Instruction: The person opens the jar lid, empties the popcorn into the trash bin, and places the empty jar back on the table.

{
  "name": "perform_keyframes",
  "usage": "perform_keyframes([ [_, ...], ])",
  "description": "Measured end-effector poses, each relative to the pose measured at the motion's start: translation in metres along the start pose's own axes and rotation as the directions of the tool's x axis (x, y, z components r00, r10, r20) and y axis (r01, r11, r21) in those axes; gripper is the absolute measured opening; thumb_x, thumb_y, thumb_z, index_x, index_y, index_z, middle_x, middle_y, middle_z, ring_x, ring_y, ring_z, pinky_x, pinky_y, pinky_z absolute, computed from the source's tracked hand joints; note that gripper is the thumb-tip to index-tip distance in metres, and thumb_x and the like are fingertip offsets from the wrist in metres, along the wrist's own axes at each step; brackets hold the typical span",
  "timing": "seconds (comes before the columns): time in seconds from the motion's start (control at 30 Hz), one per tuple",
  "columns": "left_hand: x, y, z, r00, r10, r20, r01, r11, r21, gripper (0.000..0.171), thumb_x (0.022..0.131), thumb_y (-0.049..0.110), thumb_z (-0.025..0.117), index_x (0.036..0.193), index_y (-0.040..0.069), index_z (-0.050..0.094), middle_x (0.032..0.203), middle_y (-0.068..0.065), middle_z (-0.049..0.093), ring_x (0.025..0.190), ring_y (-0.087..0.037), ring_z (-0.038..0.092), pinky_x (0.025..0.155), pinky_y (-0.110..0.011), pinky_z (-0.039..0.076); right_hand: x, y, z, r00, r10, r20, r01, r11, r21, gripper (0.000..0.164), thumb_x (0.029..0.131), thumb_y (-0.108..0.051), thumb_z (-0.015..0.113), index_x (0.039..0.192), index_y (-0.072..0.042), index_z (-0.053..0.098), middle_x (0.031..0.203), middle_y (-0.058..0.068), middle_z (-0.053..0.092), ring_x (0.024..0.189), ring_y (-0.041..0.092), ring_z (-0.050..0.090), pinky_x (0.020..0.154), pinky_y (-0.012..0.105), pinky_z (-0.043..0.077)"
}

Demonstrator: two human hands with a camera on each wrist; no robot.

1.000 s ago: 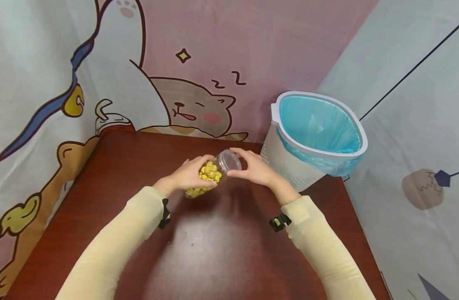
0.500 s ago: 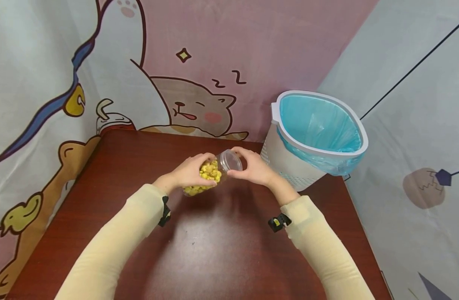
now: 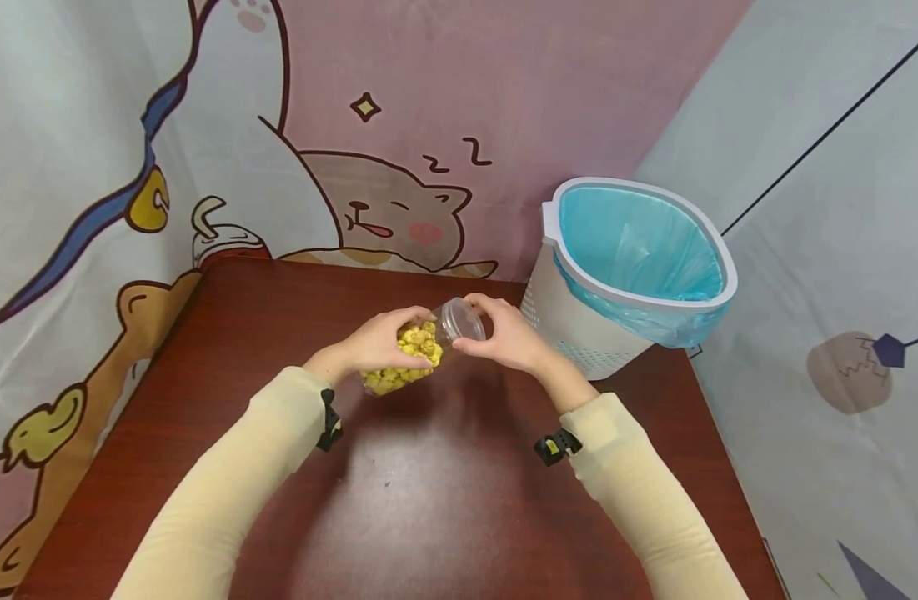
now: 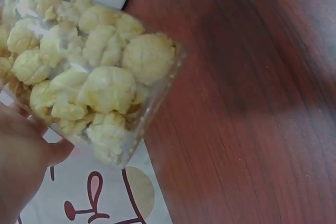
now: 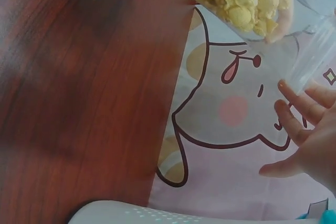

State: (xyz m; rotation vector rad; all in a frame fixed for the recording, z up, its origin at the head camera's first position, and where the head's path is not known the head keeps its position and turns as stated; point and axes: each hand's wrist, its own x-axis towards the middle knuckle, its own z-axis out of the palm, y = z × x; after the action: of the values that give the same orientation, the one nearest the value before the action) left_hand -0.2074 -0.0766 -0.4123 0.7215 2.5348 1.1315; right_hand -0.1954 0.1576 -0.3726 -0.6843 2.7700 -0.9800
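My left hand wraps around a clear plastic jar filled with yellow popcorn, thumb on the near side. The jar is tilted over the table, its bottom end toward the lower left and its top toward the upper right. At that top sits a clear round lid. My right hand holds the lid by its edge, thumb in front and fingers behind. In the right wrist view, two fingertips meet the lid's rim while another finger stretches out away from it. Part of the jar is hidden behind my left hand.
A white bin with a blue liner bag stands at the back right, close to my right hand. Below the hands lies the dark red wooden table. A cartoon-printed cloth hangs behind and along both sides.
Both hands keep their grip on jar and lid in nearly the same place. The jar's bottom end has shifted slightly left and the lid slightly right.
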Motion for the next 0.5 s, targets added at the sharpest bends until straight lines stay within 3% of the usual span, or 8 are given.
perform_keyframes([
  [0.1,0.0,0.002,-0.003,1.0,-0.008,0.029,0.009,0.999,-0.032,0.067,0.071,0.036,0.08,0.128,0.021,0.048,0.115,-0.004,0.059,0.099,-0.017,0.057,0.087,-0.036,0.048,-0.001,0.0,0.001,0.999,-0.019,-0.028,0.019,1.0,-0.004,0.06,0.077,-0.037,0.073,0.126,-0.009,0.051,0.109,0.011,0.06,0.102,0.027,0.052,0.088,0.049,0.045],
  [0.27,-0.001,0.005,-0.008,0.994,-0.03,0.11,0.039,0.996,-0.085,0.065,0.073,0.034,0.079,0.129,0.022,0.047,0.114,-0.005,0.058,0.099,-0.019,0.057,0.086,-0.036,0.049,-0.002,-0.001,0.003,0.998,-0.023,-0.052,0.022,0.999,-0.031,0.061,0.076,-0.038,0.073,0.124,-0.007,0.052,0.105,0.011,0.059,0.099,0.026,0.053,0.093,0.053,0.038],
  [0.5,-0.002,0.01,-0.013,0.976,-0.005,0.218,0.037,0.989,-0.143,0.066,0.075,0.03,0.077,0.132,0.019,0.045,0.115,-0.006,0.056,0.101,-0.02,0.055,0.087,-0.035,0.048,-0.007,-0.004,0.002,0.993,-0.093,-0.072,0.089,0.995,-0.052,0.063,0.071,-0.039,0.074,0.121,-0.005,0.054,0.103,0.011,0.06,0.099,0.026,0.051,0.092,0.052,0.037],
])
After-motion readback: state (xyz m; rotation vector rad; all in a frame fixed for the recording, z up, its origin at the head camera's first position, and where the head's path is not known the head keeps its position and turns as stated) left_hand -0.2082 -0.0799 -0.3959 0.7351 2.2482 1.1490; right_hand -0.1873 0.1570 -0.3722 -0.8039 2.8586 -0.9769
